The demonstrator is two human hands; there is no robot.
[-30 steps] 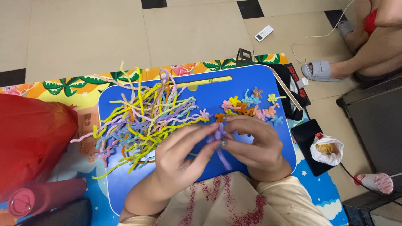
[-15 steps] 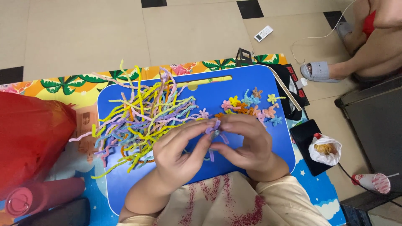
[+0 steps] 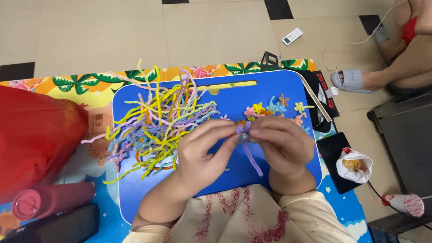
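Note:
Both hands meet over a blue lap tray. My left hand and my right hand pinch a purple pipe cleaner between their fingertips; its top is bent into a small loop and its tail hangs down toward me. Left of my hands lies a tangled pile of pipe cleaners in yellow, purple, pink and blue. Behind my right hand sit several small finished pipe-cleaner flowers in pink, yellow, blue and orange.
A red plastic bag and a pink bottle lie at the left on a patterned mat. A white bag with food rests at right. Another person's foot in a grey slipper and a white remote are on the tiled floor.
My hands have stayed at the tray's middle, working the purple pipe cleaner; the fingertips have drawn closer together on its looped top.

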